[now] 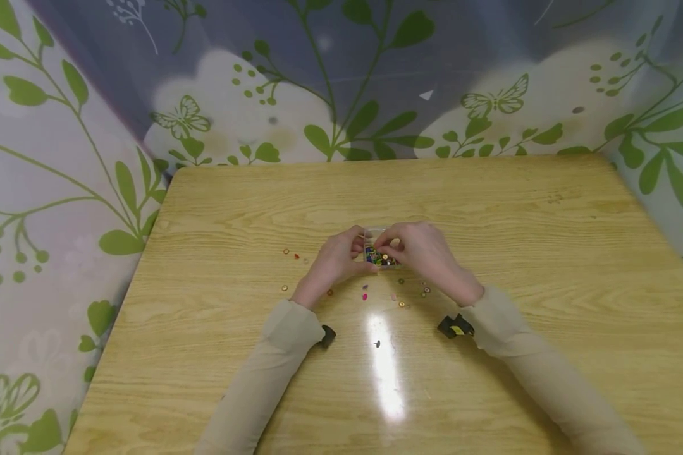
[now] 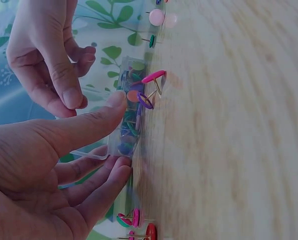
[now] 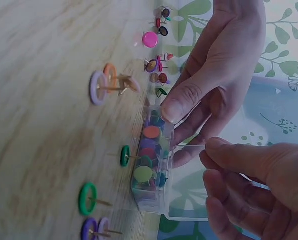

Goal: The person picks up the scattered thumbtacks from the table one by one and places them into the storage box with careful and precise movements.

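A small clear plastic box with several colourful thumbtacks inside stands on the table, its clear lid swung back. My left hand grips the box from the left, thumb on the near wall and fingers round the end. Over the box, my right hand has its thumb and index fingertips together; whether a thumbtack is between them is hidden. Loose on the table in front of the box lie a pink thumbtack, a purple thumbtack and a green thumbtack.
More loose thumbtacks lie around the box, including a gold one at left and a dark one nearer me. The wood-grain table meets a leaf-patterned wall covering at the back and left.
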A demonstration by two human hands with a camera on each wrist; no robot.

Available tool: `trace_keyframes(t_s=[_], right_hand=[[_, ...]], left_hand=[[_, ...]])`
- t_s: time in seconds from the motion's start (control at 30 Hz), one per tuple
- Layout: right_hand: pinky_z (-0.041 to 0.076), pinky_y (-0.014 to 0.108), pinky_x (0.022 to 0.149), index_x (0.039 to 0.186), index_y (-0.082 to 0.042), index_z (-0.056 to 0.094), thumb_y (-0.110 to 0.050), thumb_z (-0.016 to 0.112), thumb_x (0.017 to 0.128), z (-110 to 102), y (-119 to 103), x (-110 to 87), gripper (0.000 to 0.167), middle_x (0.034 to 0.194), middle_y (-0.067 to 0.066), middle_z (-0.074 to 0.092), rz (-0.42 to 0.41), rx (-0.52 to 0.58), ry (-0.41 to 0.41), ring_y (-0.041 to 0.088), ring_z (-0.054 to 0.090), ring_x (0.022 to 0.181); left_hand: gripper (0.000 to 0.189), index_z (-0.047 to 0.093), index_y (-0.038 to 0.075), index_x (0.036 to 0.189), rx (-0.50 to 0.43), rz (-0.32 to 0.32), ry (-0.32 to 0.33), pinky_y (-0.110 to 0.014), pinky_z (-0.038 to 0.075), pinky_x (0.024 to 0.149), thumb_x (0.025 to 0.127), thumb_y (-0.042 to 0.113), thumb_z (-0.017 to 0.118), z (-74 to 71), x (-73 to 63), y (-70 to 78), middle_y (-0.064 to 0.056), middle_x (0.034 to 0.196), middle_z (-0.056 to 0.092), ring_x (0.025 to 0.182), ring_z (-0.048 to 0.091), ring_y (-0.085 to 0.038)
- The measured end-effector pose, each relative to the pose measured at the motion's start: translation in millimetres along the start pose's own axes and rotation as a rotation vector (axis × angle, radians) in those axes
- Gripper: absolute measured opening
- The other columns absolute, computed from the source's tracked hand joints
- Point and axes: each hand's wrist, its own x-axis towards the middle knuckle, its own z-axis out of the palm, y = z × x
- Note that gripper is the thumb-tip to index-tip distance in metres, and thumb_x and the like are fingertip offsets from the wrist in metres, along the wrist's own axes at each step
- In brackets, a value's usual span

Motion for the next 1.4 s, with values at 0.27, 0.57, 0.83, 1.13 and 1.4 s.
trace_keyframes(t_s=[0.27,0.57,0.83,1.13,1.4], right_hand=[[0.048,0.024,0.051,0.096,-0.015,0.08,-0.019,0.078,0.09,-5,5,-5.8,0.007,0.094,0.002,0.078,0.023,0.017,-0.014,0.011,0.066,0.062],[0.052,0.028,0.055,0.096,-0.013,0.079,-0.012,0.079,0.088,-19,18,-30.5,0.009,0.09,0.001,0.077,-0.013,-0.017,-0.022,0.011,0.064,0.061],[0.045,0.022,0.049,0.087,-0.018,0.078,-0.01,0.083,0.083,-24,26,-59.1,0.009,0.081,-0.005,0.075,-0.032,-0.034,-0.132,0.001,0.055,0.058],[0.053,0.026,0.057,0.086,-0.02,0.079,-0.014,0.082,0.083,-17,30,-73.2,0.007,0.087,-0.006,0.077,-0.01,-0.032,-0.231,0.006,0.066,0.069],[0.052,0.023,0.054,0.086,-0.017,0.078,-0.014,0.082,0.084,-14,32,-73.8,0.006,0.084,-0.005,0.075,-0.04,-0.054,-0.153,0.007,0.065,0.067]], left_hand=[[0.063,0.058,0.009,0.134,0.001,-0.005,-0.002,-0.035,0.054,0.097,0.081,0.022,0.088,0.0,0.8,1.1,-0.01,0.122,0.067,0.111,0.063,-0.024],[0.062,0.058,0.009,0.134,-0.013,-0.012,0.006,-0.034,0.053,0.099,0.08,0.02,0.088,0.2,1.1,0.2,-0.01,0.123,0.066,0.111,0.062,-0.024],[0.062,0.058,0.008,0.133,-0.016,-0.016,0.007,-0.034,0.053,0.099,0.08,0.019,0.088,-0.7,0.5,0.7,-0.009,0.122,0.066,0.111,0.062,-0.023],[0.062,0.058,0.008,0.133,-0.012,-0.018,0.004,-0.034,0.053,0.1,0.08,0.019,0.088,-0.6,0.0,0.8,-0.009,0.123,0.066,0.112,0.062,-0.023],[0.065,0.056,0.008,0.137,-0.017,-0.015,0.004,-0.034,0.053,0.1,0.081,0.019,0.087,1.1,0.3,-0.1,-0.011,0.127,0.065,0.113,0.061,-0.023]])
